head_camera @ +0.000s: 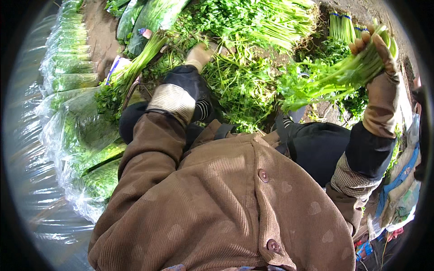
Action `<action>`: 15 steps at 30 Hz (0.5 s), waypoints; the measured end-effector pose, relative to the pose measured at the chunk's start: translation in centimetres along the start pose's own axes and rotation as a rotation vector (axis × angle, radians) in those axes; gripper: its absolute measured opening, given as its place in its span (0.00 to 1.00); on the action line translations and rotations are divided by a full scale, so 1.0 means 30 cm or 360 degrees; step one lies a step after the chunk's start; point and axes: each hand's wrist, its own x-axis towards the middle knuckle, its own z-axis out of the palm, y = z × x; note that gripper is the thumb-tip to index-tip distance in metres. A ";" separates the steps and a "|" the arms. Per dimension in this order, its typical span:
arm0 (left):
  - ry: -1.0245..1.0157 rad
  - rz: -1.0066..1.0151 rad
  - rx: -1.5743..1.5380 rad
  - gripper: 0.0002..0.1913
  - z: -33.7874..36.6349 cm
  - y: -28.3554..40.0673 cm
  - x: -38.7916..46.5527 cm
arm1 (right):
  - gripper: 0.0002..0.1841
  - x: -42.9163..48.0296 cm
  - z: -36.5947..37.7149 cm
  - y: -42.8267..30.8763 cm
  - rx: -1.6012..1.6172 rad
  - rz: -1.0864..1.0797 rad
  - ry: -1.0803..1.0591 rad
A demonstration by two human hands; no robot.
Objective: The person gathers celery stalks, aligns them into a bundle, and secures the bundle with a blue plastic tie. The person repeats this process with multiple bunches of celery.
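Observation:
My right hand (383, 56), in a tan glove with its fingertips bare, is raised at the right and grips a bunch of leafy celery (352, 69); the leaves point left. My left hand (199, 56), also in a tan glove, reaches forward to the edge of loose green stalks and leaves (240, 81) on the ground between my feet. It is blurred, and its fingers are partly hidden. Beyond lies a large heap of untied green bunches (278, 28) with roots at their right end. Another bunch of stalks (142, 57) leans left of my left hand.
Along the left, bunches wrapped in clear plastic (74, 67) lie in a row beside a sheet of plastic film (27, 135). More bagged greens (152, 17) lie ahead. Bunches with blue bands (340, 25) are at the upper right. Cloth or sacking (401, 186) lies at the right.

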 end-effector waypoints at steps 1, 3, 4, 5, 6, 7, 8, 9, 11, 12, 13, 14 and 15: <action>-0.0123 0.0047 -0.0048 0.29 0.130 0.018 0.013 | 0.22 -0.002 0.013 0.011 -0.0073 0.0005 0.0027; -0.0144 -0.0491 -0.0905 0.23 0.383 0.081 0.013 | 0.24 -0.029 0.038 0.028 -0.0156 0.0101 0.0254; -0.0233 -0.0519 -0.1149 0.22 0.466 0.092 0.022 | 0.25 -0.033 0.050 0.034 -0.0138 0.0109 0.0139; -0.0354 -0.0647 -0.1315 0.23 0.535 0.111 0.051 | 0.26 -0.039 0.058 0.040 -0.0157 0.0131 0.0189; -0.0278 -0.0682 -0.1300 0.23 0.592 0.132 0.076 | 0.26 -0.047 0.066 0.046 -0.0195 0.0151 0.0205; -0.0206 -0.0835 -0.1188 0.25 0.626 0.149 0.114 | 0.27 -0.051 0.074 0.053 -0.0136 0.0237 0.0254; -0.0072 -0.0889 -0.1436 0.25 0.644 0.154 0.142 | 0.28 -0.053 0.081 0.061 -0.0096 0.0273 0.0213; 0.0048 -0.0981 -0.1698 0.25 0.647 0.157 0.174 | 0.28 -0.048 0.089 0.072 -0.0071 0.0303 0.0189; 0.0211 -0.0992 -0.2051 0.19 0.623 0.144 0.227 | 0.29 -0.036 0.110 0.094 -0.0153 0.0422 0.0272; 0.0327 -0.0945 -0.2243 0.17 0.606 0.133 0.243 | 0.29 -0.027 0.122 0.105 -0.0160 0.0475 0.0321; 0.0209 -0.0952 -0.2330 0.15 0.593 0.122 0.253 | 0.29 -0.015 0.135 0.116 -0.0168 0.0529 0.0372; 0.0126 -0.0916 -0.2428 0.14 0.581 0.106 0.253 | 0.28 0.001 0.146 0.129 -0.0067 0.0583 0.0425; 0.0044 -0.0880 -0.2524 0.13 0.575 0.094 0.247 | 0.26 0.010 0.157 0.135 -0.0074 0.0589 0.0437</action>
